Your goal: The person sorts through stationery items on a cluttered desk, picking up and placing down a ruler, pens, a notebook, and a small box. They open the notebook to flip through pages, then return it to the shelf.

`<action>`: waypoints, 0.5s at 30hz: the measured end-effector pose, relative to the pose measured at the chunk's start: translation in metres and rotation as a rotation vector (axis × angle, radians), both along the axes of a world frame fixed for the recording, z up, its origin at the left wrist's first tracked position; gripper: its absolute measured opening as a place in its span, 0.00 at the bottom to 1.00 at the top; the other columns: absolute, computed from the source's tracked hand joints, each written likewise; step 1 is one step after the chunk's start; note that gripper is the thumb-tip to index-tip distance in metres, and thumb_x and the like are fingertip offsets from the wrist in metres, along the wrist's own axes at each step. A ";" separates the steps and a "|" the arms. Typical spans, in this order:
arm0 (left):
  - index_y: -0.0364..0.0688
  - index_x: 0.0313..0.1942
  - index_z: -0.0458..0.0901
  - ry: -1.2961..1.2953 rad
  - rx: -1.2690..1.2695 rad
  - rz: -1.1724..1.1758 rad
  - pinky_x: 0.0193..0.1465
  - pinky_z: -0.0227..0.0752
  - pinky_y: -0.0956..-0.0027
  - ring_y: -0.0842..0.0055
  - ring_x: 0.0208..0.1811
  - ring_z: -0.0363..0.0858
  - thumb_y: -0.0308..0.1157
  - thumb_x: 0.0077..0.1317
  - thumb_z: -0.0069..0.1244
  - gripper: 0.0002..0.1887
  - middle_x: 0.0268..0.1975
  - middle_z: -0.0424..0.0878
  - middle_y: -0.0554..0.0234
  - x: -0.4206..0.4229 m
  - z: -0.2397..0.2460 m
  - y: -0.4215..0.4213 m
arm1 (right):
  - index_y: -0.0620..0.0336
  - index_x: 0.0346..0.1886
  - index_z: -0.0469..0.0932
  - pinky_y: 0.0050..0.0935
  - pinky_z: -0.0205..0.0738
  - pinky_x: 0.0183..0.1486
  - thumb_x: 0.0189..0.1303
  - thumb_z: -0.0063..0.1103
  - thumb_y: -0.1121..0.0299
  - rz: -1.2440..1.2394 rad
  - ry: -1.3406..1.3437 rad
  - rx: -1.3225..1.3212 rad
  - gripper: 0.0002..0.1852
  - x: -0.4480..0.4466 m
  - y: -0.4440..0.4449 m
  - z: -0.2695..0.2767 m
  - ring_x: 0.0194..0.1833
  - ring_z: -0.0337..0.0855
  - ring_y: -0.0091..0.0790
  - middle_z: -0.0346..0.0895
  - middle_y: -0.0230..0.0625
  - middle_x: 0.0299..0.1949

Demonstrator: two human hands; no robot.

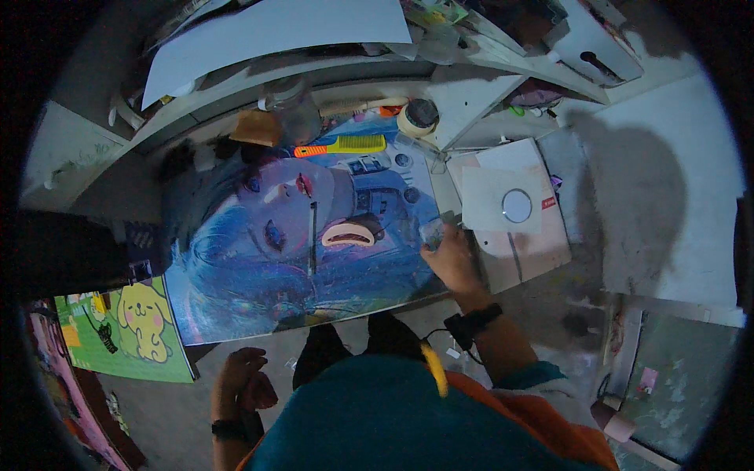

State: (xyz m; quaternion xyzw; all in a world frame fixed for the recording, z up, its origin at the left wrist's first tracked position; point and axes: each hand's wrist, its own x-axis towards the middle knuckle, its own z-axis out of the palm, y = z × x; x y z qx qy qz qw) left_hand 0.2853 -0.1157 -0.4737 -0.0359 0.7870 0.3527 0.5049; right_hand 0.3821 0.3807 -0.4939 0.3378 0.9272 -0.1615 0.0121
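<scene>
My right hand [452, 259] is at the right edge of a printed desk mat [235, 300] showing a large blue-haired face. Its thumb and fingers close around a small clear object [432, 233], too dim to name. Below the desk's front edge hangs my left hand [244, 371], fingers curled; whether the dark reddish patch by it is something held, I cannot tell. On the mat lie a pale pink crescent-shaped item [349, 226], a thin dark stick [313, 235] and a yellow comb [359, 143] with an orange handle.
Along the back stand a cardboard box [257, 128], a clear jar [294, 115] and a dark-lidded jar [419, 115]. A round mirror [517, 205] rests on a pale board [536, 253] at right. A shelf [330, 62] overhangs the desk. A green cartoon-printed panel [106, 353] is at left.
</scene>
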 end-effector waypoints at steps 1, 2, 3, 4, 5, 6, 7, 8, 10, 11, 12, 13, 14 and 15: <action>0.36 0.44 0.79 0.035 0.032 -0.027 0.45 0.72 0.67 0.70 0.43 0.79 0.33 0.57 0.53 0.16 0.41 0.82 0.53 0.002 -0.001 -0.001 | 0.63 0.57 0.62 0.46 0.65 0.52 0.45 0.66 0.62 -0.060 0.084 0.006 0.35 -0.008 -0.003 -0.004 0.50 0.67 0.56 0.68 0.55 0.46; 0.34 0.44 0.78 0.069 0.041 -0.054 0.43 0.73 0.68 0.72 0.41 0.79 0.30 0.58 0.52 0.15 0.40 0.82 0.54 0.003 0.000 -0.002 | 0.62 0.56 0.62 0.45 0.65 0.52 0.46 0.66 0.62 -0.145 0.118 -0.013 0.34 -0.014 -0.003 -0.006 0.49 0.68 0.57 0.69 0.55 0.45; 0.32 0.44 0.77 0.103 0.023 -0.095 0.42 0.73 0.70 0.73 0.39 0.79 0.28 0.59 0.51 0.14 0.39 0.82 0.54 0.003 0.002 -0.002 | 0.63 0.55 0.63 0.45 0.65 0.51 0.45 0.66 0.63 -0.111 0.204 0.019 0.33 -0.019 -0.002 -0.007 0.50 0.67 0.56 0.68 0.54 0.46; 0.33 0.44 0.78 0.104 0.027 -0.082 0.44 0.73 0.69 0.72 0.41 0.79 0.30 0.58 0.52 0.15 0.40 0.82 0.54 0.003 0.004 -0.001 | 0.64 0.54 0.64 0.45 0.65 0.50 0.45 0.67 0.63 -0.100 0.238 0.027 0.33 -0.024 0.001 -0.007 0.50 0.67 0.54 0.68 0.53 0.47; 0.34 0.44 0.79 0.105 0.005 -0.082 0.46 0.72 0.67 0.71 0.43 0.79 0.31 0.57 0.53 0.15 0.41 0.82 0.53 0.003 0.008 0.000 | 0.64 0.53 0.66 0.45 0.66 0.49 0.44 0.68 0.64 -0.116 0.243 0.018 0.32 -0.028 0.003 -0.006 0.51 0.67 0.53 0.67 0.51 0.48; 0.35 0.44 0.79 0.118 0.003 -0.079 0.48 0.71 0.66 0.70 0.45 0.79 0.33 0.56 0.54 0.16 0.42 0.81 0.52 0.002 0.012 0.002 | 0.65 0.53 0.66 0.44 0.66 0.49 0.44 0.68 0.64 0.007 0.292 0.120 0.32 -0.030 0.003 -0.005 0.50 0.67 0.53 0.68 0.50 0.48; 0.34 0.44 0.79 0.104 -0.007 -0.056 0.48 0.71 0.66 0.70 0.45 0.79 0.33 0.57 0.53 0.16 0.42 0.81 0.52 0.002 0.016 0.005 | 0.65 0.52 0.66 0.44 0.67 0.48 0.44 0.68 0.65 0.102 0.311 0.206 0.31 -0.030 0.003 -0.003 0.49 0.68 0.52 0.68 0.49 0.48; 0.34 0.44 0.79 0.102 0.002 -0.030 0.48 0.71 0.66 0.70 0.45 0.79 0.33 0.57 0.53 0.16 0.42 0.81 0.52 0.001 0.019 0.008 | 0.66 0.52 0.67 0.43 0.67 0.48 0.44 0.67 0.66 0.199 0.348 0.303 0.30 -0.032 0.002 -0.002 0.48 0.68 0.52 0.68 0.48 0.48; 0.34 0.44 0.79 0.123 0.000 -0.039 0.48 0.71 0.66 0.70 0.45 0.79 0.33 0.57 0.53 0.16 0.42 0.81 0.52 0.001 0.024 0.014 | 0.63 0.52 0.67 0.43 0.68 0.47 0.44 0.67 0.67 0.274 0.245 0.089 0.30 -0.033 -0.005 -0.004 0.48 0.68 0.51 0.68 0.47 0.48; 0.34 0.44 0.79 0.146 -0.011 -0.078 0.48 0.71 0.66 0.70 0.45 0.79 0.33 0.58 0.53 0.16 0.42 0.81 0.52 0.000 0.025 0.017 | 0.62 0.52 0.67 0.42 0.68 0.46 0.44 0.67 0.68 0.337 0.258 0.010 0.29 -0.034 -0.009 -0.008 0.47 0.68 0.51 0.68 0.46 0.48; 0.34 0.44 0.79 0.182 -0.010 -0.124 0.48 0.71 0.66 0.69 0.45 0.79 0.33 0.58 0.53 0.15 0.42 0.81 0.51 -0.001 0.026 0.020 | 0.60 0.52 0.68 0.40 0.68 0.45 0.45 0.66 0.68 0.314 0.179 0.017 0.28 -0.033 -0.014 -0.013 0.45 0.69 0.48 0.69 0.45 0.46; 0.34 0.44 0.78 0.163 -0.002 -0.128 0.47 0.71 0.66 0.70 0.44 0.79 0.32 0.58 0.52 0.15 0.42 0.82 0.52 -0.003 0.026 0.023 | 0.58 0.52 0.68 0.39 0.69 0.45 0.46 0.66 0.68 0.324 0.162 0.048 0.27 -0.034 -0.018 -0.019 0.44 0.70 0.45 0.70 0.45 0.43; 0.34 0.44 0.78 0.157 0.015 -0.138 0.46 0.72 0.67 0.71 0.43 0.79 0.31 0.59 0.52 0.15 0.41 0.82 0.53 -0.006 0.027 0.026 | 0.56 0.52 0.69 0.37 0.69 0.44 0.47 0.65 0.69 0.334 0.145 0.078 0.26 -0.035 -0.020 -0.026 0.42 0.71 0.42 0.71 0.44 0.41; 0.34 0.45 0.78 0.150 0.018 -0.147 0.45 0.73 0.67 0.72 0.42 0.80 0.30 0.59 0.51 0.14 0.40 0.82 0.53 -0.008 0.028 0.028 | 0.56 0.50 0.70 0.37 0.70 0.42 0.48 0.64 0.70 0.254 0.143 -0.148 0.23 -0.037 -0.020 -0.032 0.40 0.72 0.42 0.71 0.42 0.41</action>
